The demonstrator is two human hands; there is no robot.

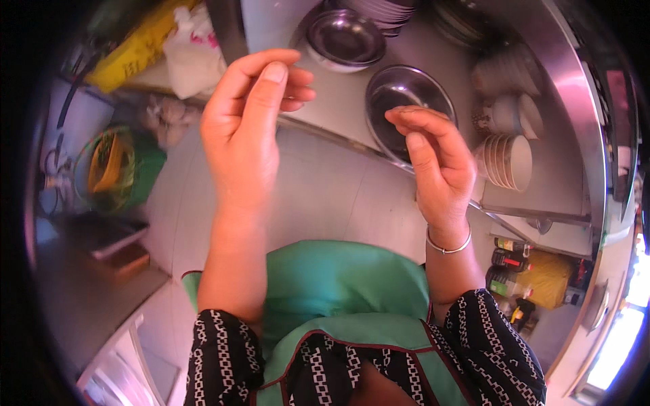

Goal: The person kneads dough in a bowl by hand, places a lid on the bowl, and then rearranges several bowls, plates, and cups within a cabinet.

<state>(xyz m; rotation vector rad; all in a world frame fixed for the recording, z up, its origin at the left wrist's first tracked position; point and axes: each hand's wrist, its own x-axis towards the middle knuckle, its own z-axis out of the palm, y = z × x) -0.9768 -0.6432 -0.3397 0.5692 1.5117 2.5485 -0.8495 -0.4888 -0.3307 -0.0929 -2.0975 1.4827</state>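
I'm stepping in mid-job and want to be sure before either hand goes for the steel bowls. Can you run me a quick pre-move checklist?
1. Left hand empty: ok, fingers loosely curled, nothing held.
2. Right hand empty: ok, only a silver bangle on the wrist.
3. Round shallow steel bowl beneath the right hand free of contents: ok, looks empty.
4. Second, deeper steel bowl behind it empty: ok.
5. Stack of white saucers stable: cannot tell, they stand on edge.
6. Grey steel counter dry: cannot tell.

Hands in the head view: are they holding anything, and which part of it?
Nothing shows in either. The left hand and right hand are raised with fingers loosely curled, empty, above a steel bowl on the counter.
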